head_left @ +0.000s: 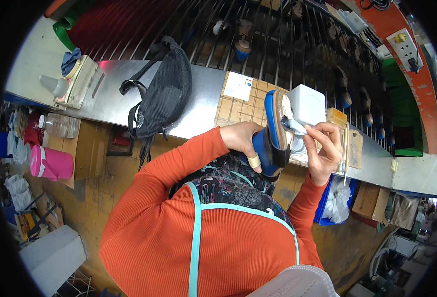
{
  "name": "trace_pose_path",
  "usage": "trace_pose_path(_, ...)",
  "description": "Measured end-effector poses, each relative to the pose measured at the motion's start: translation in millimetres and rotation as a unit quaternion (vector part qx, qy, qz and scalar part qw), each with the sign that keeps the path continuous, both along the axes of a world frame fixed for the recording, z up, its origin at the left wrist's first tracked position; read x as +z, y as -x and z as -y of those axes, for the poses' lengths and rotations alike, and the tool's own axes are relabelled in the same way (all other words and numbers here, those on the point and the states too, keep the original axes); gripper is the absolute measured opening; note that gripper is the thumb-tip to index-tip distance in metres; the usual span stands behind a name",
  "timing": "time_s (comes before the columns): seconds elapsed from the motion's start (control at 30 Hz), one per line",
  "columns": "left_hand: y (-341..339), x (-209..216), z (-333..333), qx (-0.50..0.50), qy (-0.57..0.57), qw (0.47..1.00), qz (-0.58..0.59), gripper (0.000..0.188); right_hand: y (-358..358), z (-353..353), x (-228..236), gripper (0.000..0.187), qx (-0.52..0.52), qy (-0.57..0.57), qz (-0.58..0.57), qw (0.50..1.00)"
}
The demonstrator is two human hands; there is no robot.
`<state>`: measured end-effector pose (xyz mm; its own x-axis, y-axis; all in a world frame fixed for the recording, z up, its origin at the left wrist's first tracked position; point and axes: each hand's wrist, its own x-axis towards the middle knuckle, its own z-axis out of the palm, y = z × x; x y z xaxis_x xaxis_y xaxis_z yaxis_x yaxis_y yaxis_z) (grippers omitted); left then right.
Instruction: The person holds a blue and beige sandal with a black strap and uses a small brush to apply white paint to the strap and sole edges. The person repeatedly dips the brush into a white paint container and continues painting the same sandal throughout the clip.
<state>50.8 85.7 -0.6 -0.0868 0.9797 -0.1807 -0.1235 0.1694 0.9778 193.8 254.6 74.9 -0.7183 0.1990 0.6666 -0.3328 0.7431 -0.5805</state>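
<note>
Left hand (242, 140) gripping blue shoe (273, 133), right hand (325, 148) pinching apparently a brush (292, 125), white box (306, 105) behind.

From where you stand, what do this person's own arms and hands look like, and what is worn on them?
Both arms are covered down to the wrists by long, ribbed orange sleeves. The hands are bare, with no gloves. The left hand has a pale strip of tape or bandage wrapped around one finger; the right hand shows no wrap. A patterned dark apron with light teal straps runs over the orange top.
</note>
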Motion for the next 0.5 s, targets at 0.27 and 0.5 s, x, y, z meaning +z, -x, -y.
trace_pose_path(0.27,-5.4,1.3,-1.1,-0.038,0.038,0.994,0.098,0.074,-3.1,-8.5,-8.3,0.026,0.001,0.013,0.013,1.000)
trace_pose_path(0.5,-6.9,-9.5,-3.4,-0.068,0.050,0.986,0.141,0.072,-6.4,-13.6,-16.2,0.027,0.000,0.003,0.016,1.000)
